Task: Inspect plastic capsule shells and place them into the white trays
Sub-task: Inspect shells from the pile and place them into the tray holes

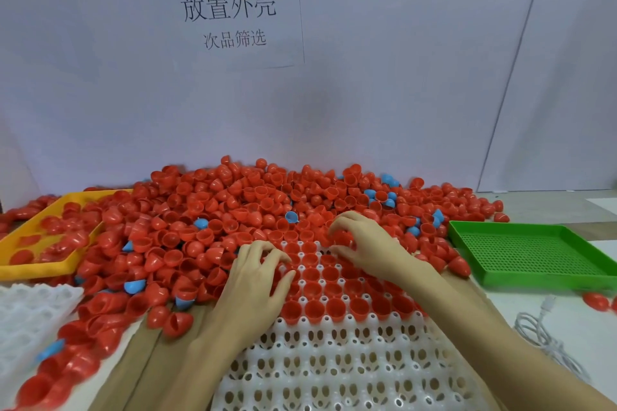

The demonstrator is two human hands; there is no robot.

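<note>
Red capsule shells [213, 210] heap at twelve o'clock; the left hand [257, 287] rests spread on them, the right hand [364, 243] curls its fingers among them. Below, the white tray [334, 367] holds shells in its far rows. Yellow tray [36, 270] at nine holds some; green tray [534, 253] at three; sign [230, 10] on the wall.

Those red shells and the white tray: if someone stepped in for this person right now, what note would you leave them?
Left hand: fingers curled, resting on seated shells at the white tray's far left; no clear grip.
Right hand: fingers curled into the red shell pile at the tray's far edge; grip unclear.
Done: far rows of the tray hold red shells, open side up.
Left: near rows empty. Blue shells lie mixed in. Yellow tray holds some red shells; green tray holds none.
</note>
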